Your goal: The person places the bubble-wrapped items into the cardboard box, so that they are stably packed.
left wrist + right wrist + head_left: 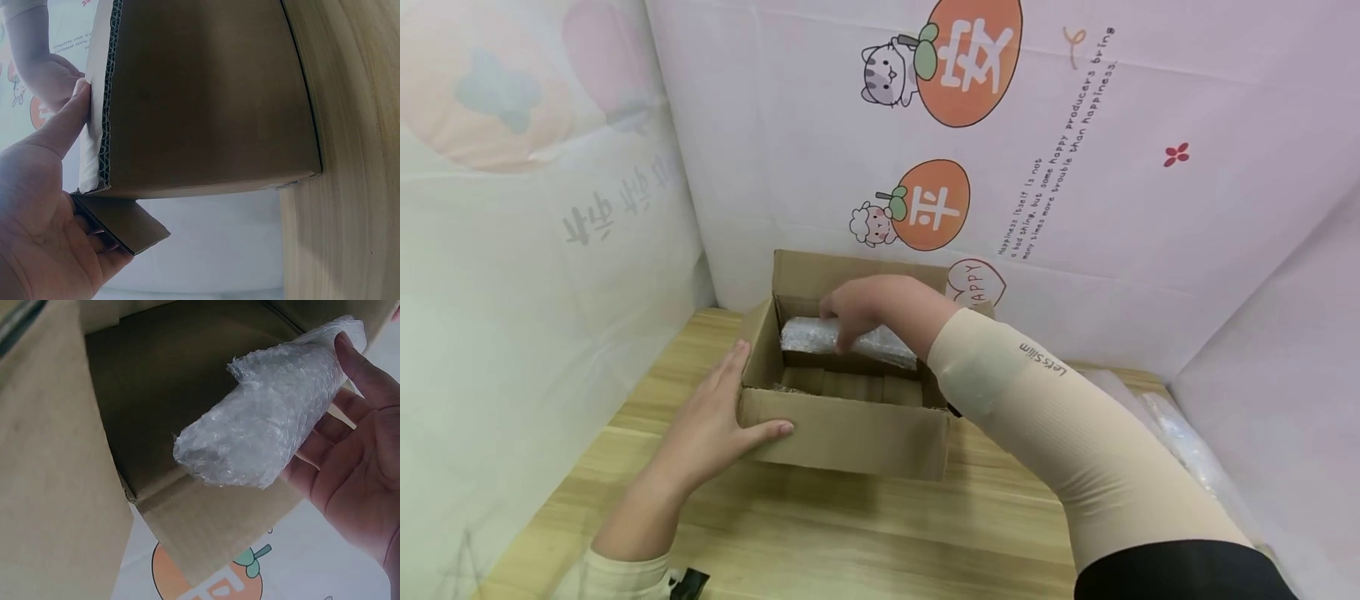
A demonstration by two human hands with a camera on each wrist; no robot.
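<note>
An open cardboard box [850, 433] stands on the table with its flaps spread. My left hand [711, 425] grips its near left corner, with the thumb on the front flap and the fingers along the left flap [125, 225]. Over the back of the box, my right hand [868, 308] holds a long bundle of clear bubble wrap [269, 406] between thumb and fingers. The bundle lies slantwise in the box opening in the right wrist view. What the wrap encloses is hidden. Brown cardboard pieces [853, 386] show at the box bottom.
More clear plastic wrapping [1195, 450] lies at the right side of the wooden table [880, 542], partly behind the right sleeve. White printed cloth [820, 125] hangs close behind the box, and further cloth walls stand at left and right.
</note>
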